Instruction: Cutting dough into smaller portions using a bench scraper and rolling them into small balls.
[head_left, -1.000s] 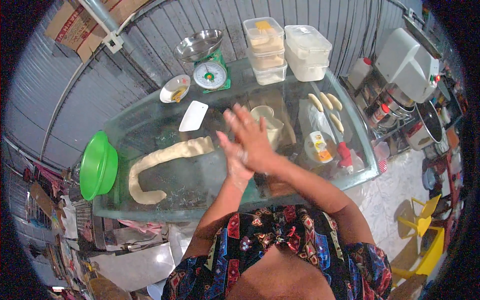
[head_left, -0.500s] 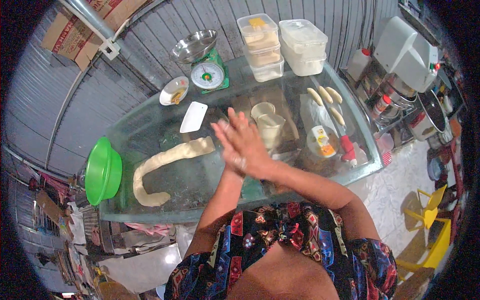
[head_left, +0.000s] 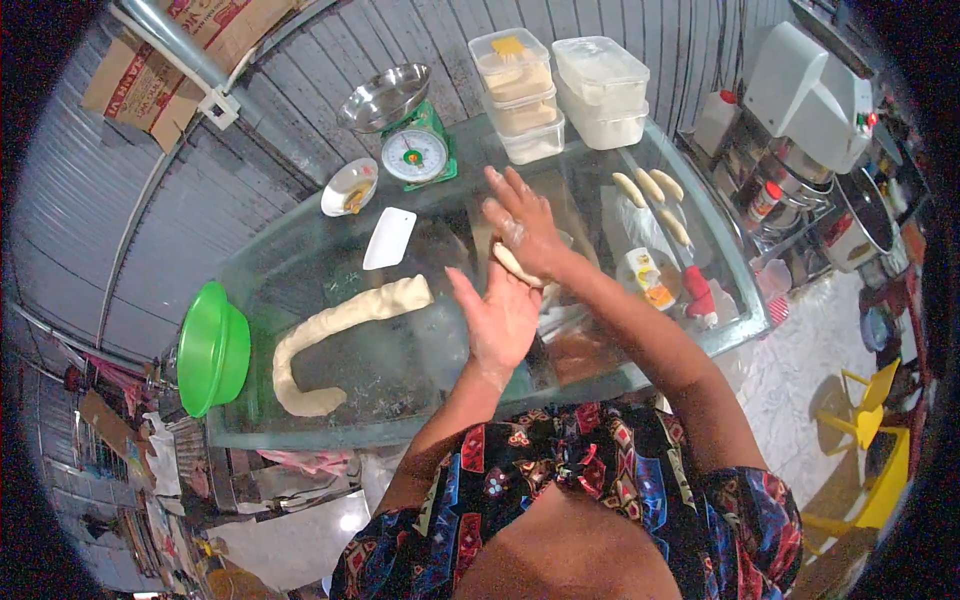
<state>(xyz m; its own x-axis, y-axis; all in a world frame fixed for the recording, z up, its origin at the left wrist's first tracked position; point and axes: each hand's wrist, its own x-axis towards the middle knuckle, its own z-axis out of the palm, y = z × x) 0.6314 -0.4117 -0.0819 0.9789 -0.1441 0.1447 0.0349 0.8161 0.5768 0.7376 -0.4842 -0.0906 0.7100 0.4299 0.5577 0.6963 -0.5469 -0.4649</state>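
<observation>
My left hand [head_left: 505, 325] is palm up over the glass table, thumb spread, and a small dough piece [head_left: 515, 266] lies across its fingers. Against the dough's far side rests the heel of my right hand [head_left: 525, 225], palm down with fingers stretched and floury. The dough is short and rounded, partly hidden by the right hand. To the left, a long dough rope [head_left: 335, 318] curves in a hook on the glass. Several finished dough sticks [head_left: 650, 185] lie at the far right of the table.
A green basin [head_left: 213, 350] stands at the left edge. Behind are a white scraper [head_left: 389, 238], a bowl [head_left: 350, 187], a dial scale [head_left: 414, 156] and stacked plastic tubs [head_left: 522, 95]. A red-handled tool [head_left: 697, 292] and a printed white container [head_left: 650, 278] sit right. A mixer [head_left: 810, 95] stands beyond.
My palms were pressed together; now the right hand has slid forward and right across the left, and the dough piece shows between them. The left palm has turned upward.
</observation>
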